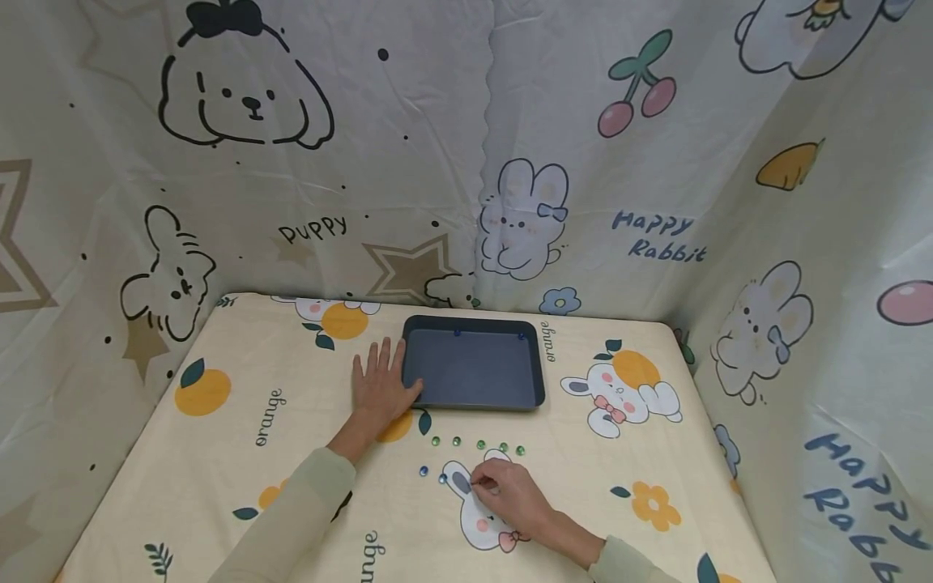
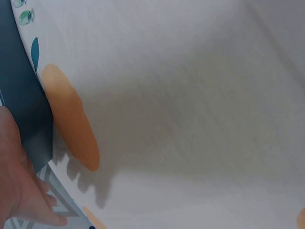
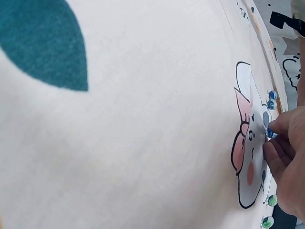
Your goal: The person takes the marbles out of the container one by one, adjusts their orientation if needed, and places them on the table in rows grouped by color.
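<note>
My left hand (image 1: 381, 384) lies with its fingers spread at the left side of a dark grey tray (image 1: 474, 402), the thumb on its near-left rim. In the left wrist view, that hand (image 2: 21, 176) is beside the tray (image 2: 35, 129). My right hand (image 1: 516, 498) pinches a blue marble (image 3: 271, 133) between thumb and fingertip, low over the printed rabbit. To its left are two blue marbles, one on the far left (image 1: 424, 470) and one nearer (image 1: 442, 478). Beyond runs a row of several green marbles (image 1: 481, 444).
Two dark blue marbles, one left (image 1: 457, 332) and one right (image 1: 521, 336), are at the tray's far edge. A cream tablecloth (image 1: 306, 478) with printed oranges and rabbits covers the table. Printed curtains (image 1: 437, 146) stand behind and at both sides.
</note>
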Tool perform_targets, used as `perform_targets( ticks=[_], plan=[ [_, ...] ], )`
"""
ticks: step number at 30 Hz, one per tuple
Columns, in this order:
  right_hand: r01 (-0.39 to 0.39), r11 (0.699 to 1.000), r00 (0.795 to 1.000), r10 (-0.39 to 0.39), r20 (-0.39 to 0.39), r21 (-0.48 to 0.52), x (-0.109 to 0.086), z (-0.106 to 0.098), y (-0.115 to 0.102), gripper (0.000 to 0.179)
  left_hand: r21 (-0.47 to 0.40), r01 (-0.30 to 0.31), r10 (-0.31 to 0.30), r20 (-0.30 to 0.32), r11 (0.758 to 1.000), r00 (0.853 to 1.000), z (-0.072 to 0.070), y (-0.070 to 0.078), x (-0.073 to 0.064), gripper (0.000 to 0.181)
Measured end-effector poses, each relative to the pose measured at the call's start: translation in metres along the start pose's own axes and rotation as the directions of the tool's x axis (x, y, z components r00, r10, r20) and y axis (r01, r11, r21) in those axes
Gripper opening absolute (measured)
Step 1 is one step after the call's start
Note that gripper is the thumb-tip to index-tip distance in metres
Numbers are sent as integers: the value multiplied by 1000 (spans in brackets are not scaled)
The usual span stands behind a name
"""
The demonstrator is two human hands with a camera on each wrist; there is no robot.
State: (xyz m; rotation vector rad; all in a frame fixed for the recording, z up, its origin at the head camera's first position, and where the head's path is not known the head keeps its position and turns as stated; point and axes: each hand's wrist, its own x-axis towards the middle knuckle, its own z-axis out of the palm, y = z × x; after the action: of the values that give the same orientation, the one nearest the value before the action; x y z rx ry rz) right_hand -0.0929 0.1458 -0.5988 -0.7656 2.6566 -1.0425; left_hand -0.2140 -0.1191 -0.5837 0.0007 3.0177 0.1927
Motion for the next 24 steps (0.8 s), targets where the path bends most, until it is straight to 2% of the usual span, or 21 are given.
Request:
perform_targets(
  ticks=[7, 24],
  plan=[
    [12, 1000, 1000, -12, 6, 21, 0, 0, 0, 9, -2, -5, 5, -12, 1000, 1000, 0, 0, 0, 89],
    [-11, 1000, 1000, 11, 12, -5, -1, 1, 0, 9, -13, -5, 5, -19, 1000, 1000, 4, -1, 2, 89]
  ],
)
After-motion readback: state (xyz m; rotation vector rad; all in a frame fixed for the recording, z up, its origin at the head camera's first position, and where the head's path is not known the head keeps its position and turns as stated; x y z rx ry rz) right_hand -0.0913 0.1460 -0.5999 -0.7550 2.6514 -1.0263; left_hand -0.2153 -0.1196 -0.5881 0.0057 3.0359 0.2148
